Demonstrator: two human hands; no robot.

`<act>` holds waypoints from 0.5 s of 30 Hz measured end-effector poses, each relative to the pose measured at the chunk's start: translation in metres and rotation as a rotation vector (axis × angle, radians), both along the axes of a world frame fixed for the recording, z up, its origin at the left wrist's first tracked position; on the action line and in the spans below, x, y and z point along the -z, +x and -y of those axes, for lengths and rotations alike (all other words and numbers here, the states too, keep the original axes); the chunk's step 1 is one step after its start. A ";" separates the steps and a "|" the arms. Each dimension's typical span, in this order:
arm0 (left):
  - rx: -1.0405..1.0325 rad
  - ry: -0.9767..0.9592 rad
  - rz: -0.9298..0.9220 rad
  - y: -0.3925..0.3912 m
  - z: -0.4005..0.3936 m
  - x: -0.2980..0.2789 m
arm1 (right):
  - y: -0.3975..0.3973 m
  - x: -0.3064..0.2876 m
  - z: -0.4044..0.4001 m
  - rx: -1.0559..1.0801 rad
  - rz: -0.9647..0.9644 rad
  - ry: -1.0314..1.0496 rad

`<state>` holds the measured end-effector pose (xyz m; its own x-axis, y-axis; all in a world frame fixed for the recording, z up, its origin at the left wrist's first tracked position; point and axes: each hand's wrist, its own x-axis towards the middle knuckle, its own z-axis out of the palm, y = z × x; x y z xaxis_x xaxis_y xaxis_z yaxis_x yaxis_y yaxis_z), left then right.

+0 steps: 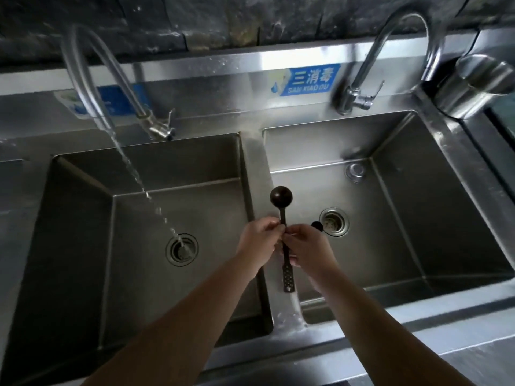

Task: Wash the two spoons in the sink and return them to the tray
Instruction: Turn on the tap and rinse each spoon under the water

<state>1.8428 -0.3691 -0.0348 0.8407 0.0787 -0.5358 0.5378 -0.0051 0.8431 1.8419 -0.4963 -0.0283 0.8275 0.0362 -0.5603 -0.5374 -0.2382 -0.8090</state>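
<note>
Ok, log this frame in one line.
hands: left, right | both on large spoon | small spoon in right | left tap running

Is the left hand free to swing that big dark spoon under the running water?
Probably yes. The left hand grips the spoon over the divider, and nothing stands between it and the stream in the left basin.

One view only — the head camera, looking steeply down and forward over the double sink (257, 168), wide-angle. The divider between the basins runs up mid-frame, both forearms reach in from the bottom edge — close range, with the back wall above the sink.
</note>
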 end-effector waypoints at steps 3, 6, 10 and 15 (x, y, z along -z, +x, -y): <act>0.004 0.011 -0.031 0.023 0.054 0.016 | 0.020 0.012 0.054 0.018 -0.015 -0.026; -0.026 0.013 -0.135 0.041 0.101 0.043 | 0.042 0.035 0.097 -0.022 -0.009 -0.165; -0.134 0.072 -0.264 0.054 0.146 0.095 | 0.067 0.086 0.127 -0.139 -0.086 -0.344; -0.278 0.152 -0.412 0.055 0.167 0.164 | 0.084 0.165 0.133 -0.371 -0.196 -0.438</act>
